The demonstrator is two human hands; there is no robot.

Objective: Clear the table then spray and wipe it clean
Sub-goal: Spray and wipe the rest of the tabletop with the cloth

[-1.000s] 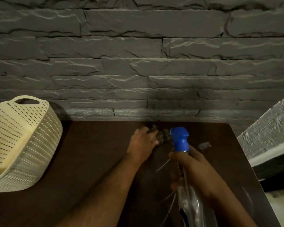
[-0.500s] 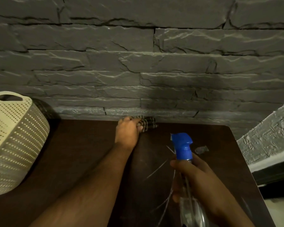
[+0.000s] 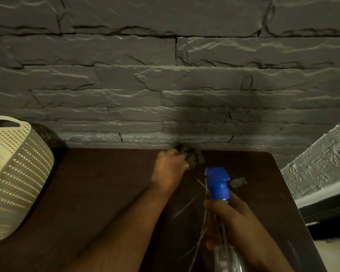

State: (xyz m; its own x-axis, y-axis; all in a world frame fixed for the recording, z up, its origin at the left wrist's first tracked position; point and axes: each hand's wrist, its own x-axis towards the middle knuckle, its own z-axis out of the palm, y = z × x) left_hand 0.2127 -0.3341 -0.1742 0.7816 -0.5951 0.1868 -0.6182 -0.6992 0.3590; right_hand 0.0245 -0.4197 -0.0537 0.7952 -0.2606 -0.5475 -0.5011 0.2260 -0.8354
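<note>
The dark brown table (image 3: 106, 193) stands against a grey stone wall. My left hand (image 3: 170, 169) reaches to the table's far edge and grips a dark checked cloth (image 3: 192, 156) bunched against the wall. My right hand (image 3: 230, 216) holds a clear spray bottle with a blue trigger head (image 3: 217, 183) upright above the table's right half. Thin wet streaks (image 3: 185, 209) glint on the surface between my hands.
A cream perforated basket (image 3: 14, 177) sits on the table's left end, with a dark round object (image 3: 45, 134) behind it. A small pale smear (image 3: 238, 181) lies near the far right corner. A textured grey ledge (image 3: 322, 169) stands to the right.
My left hand has pushed the cloth away from the bottle to the table's far edge, then slid it a little to the right. The spray bottle has stayed roughly in place.
</note>
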